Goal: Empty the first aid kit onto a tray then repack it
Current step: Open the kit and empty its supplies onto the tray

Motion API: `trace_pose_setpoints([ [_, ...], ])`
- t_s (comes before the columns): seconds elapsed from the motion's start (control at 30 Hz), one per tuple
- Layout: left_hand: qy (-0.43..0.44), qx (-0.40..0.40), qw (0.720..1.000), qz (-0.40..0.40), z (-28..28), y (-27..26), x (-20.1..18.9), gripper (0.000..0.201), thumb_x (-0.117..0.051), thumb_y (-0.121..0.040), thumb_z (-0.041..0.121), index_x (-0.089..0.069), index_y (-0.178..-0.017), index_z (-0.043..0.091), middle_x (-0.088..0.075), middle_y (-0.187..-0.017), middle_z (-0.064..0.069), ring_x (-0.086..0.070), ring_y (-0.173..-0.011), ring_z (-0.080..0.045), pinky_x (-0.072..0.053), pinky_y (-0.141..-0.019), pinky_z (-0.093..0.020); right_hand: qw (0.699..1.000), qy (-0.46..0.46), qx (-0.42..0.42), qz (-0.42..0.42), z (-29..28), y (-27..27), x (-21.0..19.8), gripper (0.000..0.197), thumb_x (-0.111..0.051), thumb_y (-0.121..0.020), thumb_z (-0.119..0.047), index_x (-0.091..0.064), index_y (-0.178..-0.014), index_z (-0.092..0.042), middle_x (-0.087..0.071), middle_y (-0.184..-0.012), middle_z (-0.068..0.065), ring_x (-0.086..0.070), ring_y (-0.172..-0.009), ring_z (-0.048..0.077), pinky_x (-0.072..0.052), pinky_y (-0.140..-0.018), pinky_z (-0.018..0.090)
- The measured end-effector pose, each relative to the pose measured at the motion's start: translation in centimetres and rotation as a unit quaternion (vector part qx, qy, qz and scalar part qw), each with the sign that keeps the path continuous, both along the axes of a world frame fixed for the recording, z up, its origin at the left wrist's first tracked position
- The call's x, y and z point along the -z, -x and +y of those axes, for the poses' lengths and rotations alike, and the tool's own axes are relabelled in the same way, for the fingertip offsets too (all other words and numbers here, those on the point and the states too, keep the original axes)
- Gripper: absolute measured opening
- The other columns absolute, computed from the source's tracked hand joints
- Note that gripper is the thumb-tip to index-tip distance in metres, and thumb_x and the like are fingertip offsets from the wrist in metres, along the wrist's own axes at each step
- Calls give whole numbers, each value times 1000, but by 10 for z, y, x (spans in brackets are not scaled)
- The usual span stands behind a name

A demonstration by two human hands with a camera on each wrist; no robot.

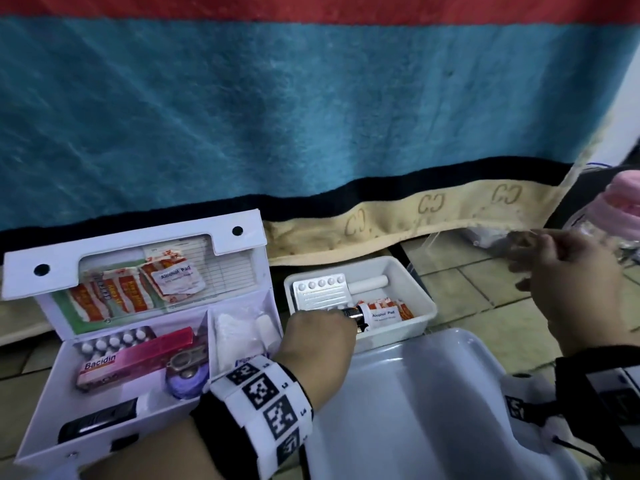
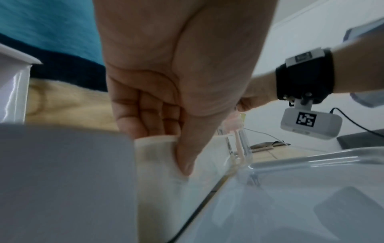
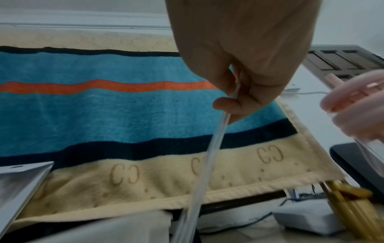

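The white first aid kit [image 1: 41, 400] stands open at the left, its lid upright with alcohol pads [image 1: 176, 278] tucked in it. Inside lie a blister pack [image 1: 114, 341], a pink Bacidin box [image 1: 135, 358], scissors, a purple roll [image 1: 187, 381] and white gauze [image 1: 235, 334]. To its right is the white tray [image 1: 429, 303], which holds a blister pack [image 1: 318, 289], a white roll [image 1: 367, 283], alcohol pads and a small bottle [image 1: 362, 315]. My left hand [image 1: 318, 327] grips the tray's front left rim, thumb on the wall [image 2: 185, 161]. My right hand [image 3: 232, 102] is raised at the right and pinches a thin clear plastic sheet [image 3: 209, 156].
A large pale plastic tub [image 1: 415, 393] sits in front of the tray. A striped blue, black and cream blanket [image 1: 311, 116] hangs behind everything. Pink items in clear wrap [image 1: 623, 202] and cables lie at the far right on the tiled floor.
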State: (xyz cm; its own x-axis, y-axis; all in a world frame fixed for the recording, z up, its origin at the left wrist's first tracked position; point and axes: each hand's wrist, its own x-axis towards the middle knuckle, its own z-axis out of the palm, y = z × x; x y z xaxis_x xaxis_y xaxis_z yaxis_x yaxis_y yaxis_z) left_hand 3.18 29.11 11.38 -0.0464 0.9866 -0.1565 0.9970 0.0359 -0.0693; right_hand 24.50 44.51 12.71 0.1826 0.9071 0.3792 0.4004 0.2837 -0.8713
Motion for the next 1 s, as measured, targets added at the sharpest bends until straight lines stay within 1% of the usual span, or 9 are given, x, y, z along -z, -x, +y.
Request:
trace_pose_setpoints([
  [0.2, -63, -1, 998, -10, -6, -3, -19, 37, -46, -79, -5, -49, -110, 15, -56, -108, -5, -60, -94, -28, -14, -46, -25, 976, 179, 8, 123, 1, 3, 18, 19, -51, -95, -17, -64, -93, -3, -58, -68, 8, -56, -53, 18, -54, -48, 21],
  [0.37, -83, 5, 997, 1, 2, -1, -29, 34, -46, -83, -1, -49, -112, 16, -57, -107, -3, -60, -94, -27, -13, -45, -25, 954, 277, -46, 108, -10, 24, 28, 5, -66, -83, -6, -66, -82, -11, -62, -65, 11, -61, -53, 20, -52, -48, 16],
  [0.57, -53, 18, 998, 8, 7, 3, -21, 37, -45, -80, -5, -54, -109, 16, -59, -100, -4, -59, -87, -28, -16, -46, -25, 940, 321, -117, -14, -22, 47, 48, 8, -69, -77, 3, -67, -79, 10, -62, -60, 14, -59, -46, 18, -53, -52, 23],
  [0.67, -28, 11, 999, 18, 9, 8, -15, 36, -43, -82, -5, -55, -108, 15, -48, -79, -1, -45, -69, -23, -18, -46, -26, 926, 333, -173, -29, -16, 48, 48, 18, -60, -90, -21, -68, -95, -6, -71, -85, 8, -70, -78, 16, -47, -67, 23],
  [0.7, -17, 12, 1000, 23, 9, 10, -13, 36, -43, -82, -6, -55, -108, 15, -44, -75, 0, -42, -68, -22, -18, -46, -26, 909, 317, -221, -158, -15, 47, 51, 19, -62, -88, -31, -70, -96, -16, -72, -91, 1, -69, -84, 14, -44, -67, 24],
  [0.77, 1, 18, 999, 33, 11, 14, -7, 37, -44, -81, -7, -56, -110, 13, -51, -82, -2, -50, -74, -25, -18, -46, -25, 868, 251, -283, -322, -4, 42, 48, 22, -85, -58, -43, -71, -67, -29, -68, -63, -11, -66, -57, 6, -45, -47, 20],
  [0.83, 16, 26, 999, 42, 11, 16, -2, 37, -45, -81, -7, -59, -110, 12, -61, -95, -6, -59, -86, -28, -18, -47, -25, 865, 300, -299, -269, -4, 45, 56, 33, -84, -45, -47, -69, -63, -23, -65, -54, -13, -64, -48, 7, -47, -44, 16],
  [0.9, 27, 26, 998, 45, 12, 17, 2, 34, -45, -82, -6, -60, -107, 12, -63, -99, -8, -61, -89, -29, -19, -47, -25, 864, 419, -256, -108, -11, 55, 56, 46, -81, -43, -25, -67, -83, -6, -71, -62, -4, -69, -63, 9, -54, -63, 19],
  [1.0, 52, 6, 998, 39, 14, 16, 4, 18, -52, -87, 2, -61, -100, 11, -57, -83, -3, -61, -89, -28, -22, -48, -26, 872, 391, -204, -212, -22, 59, 46, 12, -73, -69, 6, -63, -75, 3, -64, -71, 11, -62, -65, 20, -53, -64, 22],
])
